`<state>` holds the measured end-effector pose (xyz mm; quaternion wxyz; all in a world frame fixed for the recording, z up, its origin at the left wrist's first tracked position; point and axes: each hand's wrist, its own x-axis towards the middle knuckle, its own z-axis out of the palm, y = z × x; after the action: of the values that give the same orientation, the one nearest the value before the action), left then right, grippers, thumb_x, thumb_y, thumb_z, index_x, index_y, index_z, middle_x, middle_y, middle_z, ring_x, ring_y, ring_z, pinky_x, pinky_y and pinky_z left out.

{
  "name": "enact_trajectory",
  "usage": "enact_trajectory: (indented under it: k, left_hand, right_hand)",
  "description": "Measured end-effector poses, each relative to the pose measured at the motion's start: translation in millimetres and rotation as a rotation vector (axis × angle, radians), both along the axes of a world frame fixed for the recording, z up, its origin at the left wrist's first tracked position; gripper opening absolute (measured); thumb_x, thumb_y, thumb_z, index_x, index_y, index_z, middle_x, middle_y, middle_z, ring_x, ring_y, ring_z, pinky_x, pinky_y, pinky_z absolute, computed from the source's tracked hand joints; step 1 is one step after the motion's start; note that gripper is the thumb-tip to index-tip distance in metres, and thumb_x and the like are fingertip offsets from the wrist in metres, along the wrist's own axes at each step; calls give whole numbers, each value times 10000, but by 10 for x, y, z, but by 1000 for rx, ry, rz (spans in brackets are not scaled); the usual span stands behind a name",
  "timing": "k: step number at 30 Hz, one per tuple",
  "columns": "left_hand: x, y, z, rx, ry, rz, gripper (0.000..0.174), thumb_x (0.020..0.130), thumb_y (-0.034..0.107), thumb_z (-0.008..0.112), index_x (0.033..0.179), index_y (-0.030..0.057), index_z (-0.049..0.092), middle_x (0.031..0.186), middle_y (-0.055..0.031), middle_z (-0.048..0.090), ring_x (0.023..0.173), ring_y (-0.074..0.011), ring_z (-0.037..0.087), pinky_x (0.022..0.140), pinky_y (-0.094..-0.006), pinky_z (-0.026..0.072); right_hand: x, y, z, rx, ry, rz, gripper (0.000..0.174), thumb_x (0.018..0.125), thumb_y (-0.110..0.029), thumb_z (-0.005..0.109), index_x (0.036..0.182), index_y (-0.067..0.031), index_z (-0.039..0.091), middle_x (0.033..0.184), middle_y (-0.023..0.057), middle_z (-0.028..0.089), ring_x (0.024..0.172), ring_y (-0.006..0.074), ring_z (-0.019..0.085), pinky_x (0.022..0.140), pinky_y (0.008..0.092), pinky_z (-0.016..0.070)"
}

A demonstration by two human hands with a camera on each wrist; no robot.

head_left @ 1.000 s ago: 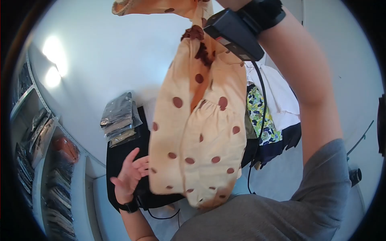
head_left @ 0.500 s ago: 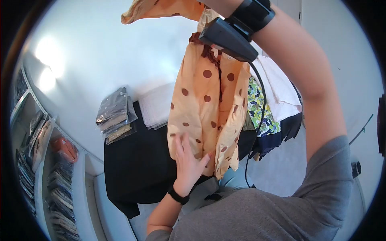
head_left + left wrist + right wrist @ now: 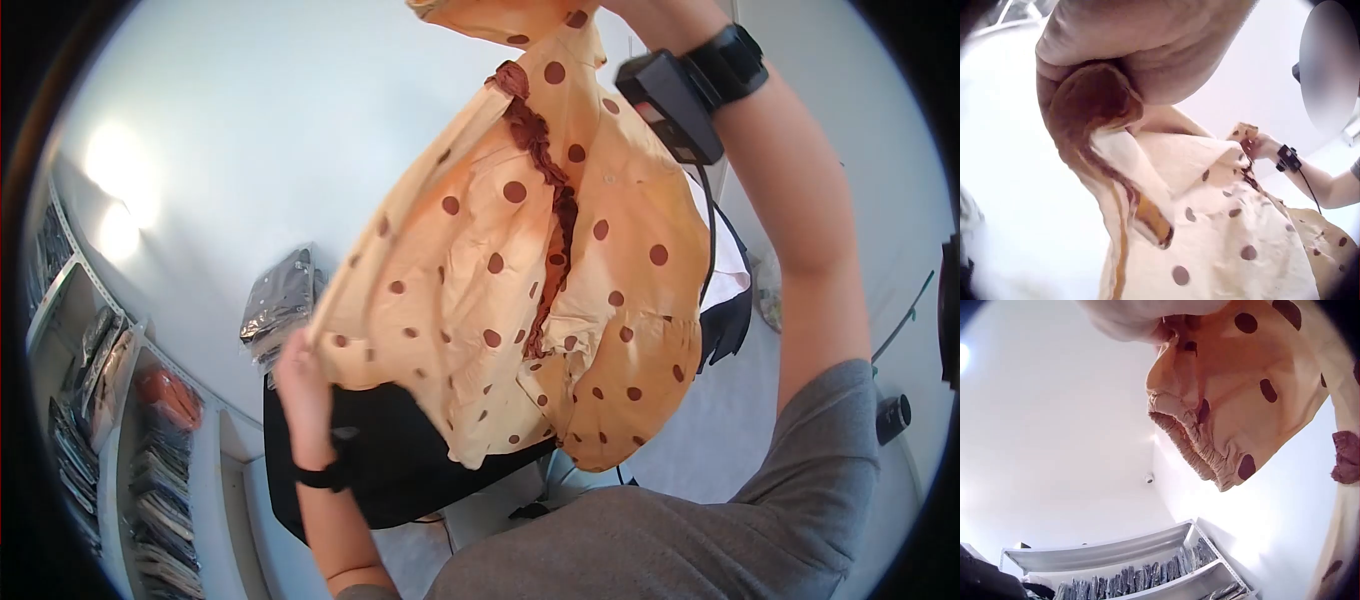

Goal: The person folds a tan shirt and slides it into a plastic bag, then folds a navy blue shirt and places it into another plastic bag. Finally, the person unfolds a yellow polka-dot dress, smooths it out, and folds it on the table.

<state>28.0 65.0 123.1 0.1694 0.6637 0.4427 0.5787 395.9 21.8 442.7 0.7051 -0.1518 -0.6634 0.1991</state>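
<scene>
A cream polka-dot top (image 3: 480, 250) with a dark brown ruffle (image 3: 535, 140) down its front hangs spread in the air. My right hand (image 3: 1147, 315) grips it high up, at the top edge of the head view; an elastic sleeve cuff (image 3: 1194, 447) dangles beside that hand in the right wrist view. On the left, my left hand (image 3: 303, 385) pinches the lower side edge of the cloth and holds it outward. The left wrist view shows its fingers (image 3: 1141, 44) curled round a fold.
Below the cloth is a table with a black cover (image 3: 390, 460). Bagged folded clothes (image 3: 280, 300) lie at its left back. Shelves (image 3: 140, 340) full of bagged garments line the left wall. White cloth (image 3: 725, 265) shows at right, and a cable (image 3: 710, 240) hangs from the right wrist camera.
The left hand moved across the cloth's front, then out to the left with its edge. The top, narrow before, is now fanned wide. The right hand has shifted right.
</scene>
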Motion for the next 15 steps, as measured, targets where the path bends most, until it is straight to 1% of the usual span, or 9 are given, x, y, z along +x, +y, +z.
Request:
enact_trajectory:
  k: [2,4,6,8,10,12,13,14,15]
  left_hand:
    - [-347,42,230,303,327,450,196,864,-10,430,957,-21,602,787,-67,599,754,-147,569,696,-282,456]
    - [-464,-199,702,149,173,442,166,886,11,451,963,-28,593,793,-60,595,751,-145,559,706,-276,451]
    - [-599,-302,996,246,160,512,151,914,64,482,971,-26,590,806,-67,603,752,-132,542,711,-266,445]
    - [-696,-321,1190,468,178,551,164,924,109,509,979,-23,589,799,-74,608,744,-135,556,708,-267,451]
    - [-604,-367,1385,488,153,660,183,922,137,533,995,-19,595,801,-77,624,754,-145,582,705,-273,458]
    - [-581,-290,1519,482,214,750,205,914,152,552,1016,-19,601,820,-90,640,762,-163,597,716,-281,460]
    - [-625,-154,1545,479,244,757,232,911,179,560,1032,-13,609,863,-112,657,778,-159,600,721,-286,462]
    - [-652,38,1536,484,297,681,246,909,192,559,1036,-12,611,871,-126,659,780,-179,605,725,-297,464]
    - [-661,254,1505,487,351,604,259,907,205,559,1041,-10,612,880,-139,661,782,-200,611,729,-308,467]
  right_hand:
    - [185,5,-125,-38,7,-12,353,902,-47,446,1241,46,481,988,115,574,877,200,564,791,319,477]
    - [375,67,-203,-53,11,49,372,909,-50,440,1272,30,451,996,100,557,874,198,557,793,313,475]
    - [361,-36,-360,-87,121,13,359,927,-94,462,1269,15,463,1017,108,566,874,199,564,789,313,480]
    - [191,-266,-555,-48,223,-8,371,929,-120,480,1276,8,460,1022,113,570,881,198,562,801,317,478]
    - [257,-191,-625,2,324,-28,384,930,-147,498,1283,1,456,1028,118,573,888,196,560,813,321,476]
    - [639,37,-694,308,217,215,445,921,-184,530,1316,-9,422,1052,143,575,957,198,561,874,366,467]
    - [790,73,-694,234,109,275,505,911,-200,550,1352,-24,378,1099,160,565,1065,209,541,943,409,440]
    - [786,164,-697,239,108,283,505,911,-200,550,1352,-24,378,1099,160,565,1065,209,541,943,409,440]
    - [737,293,-734,75,129,138,529,913,-255,554,1356,-28,374,1156,162,544,1109,219,522,948,420,441]
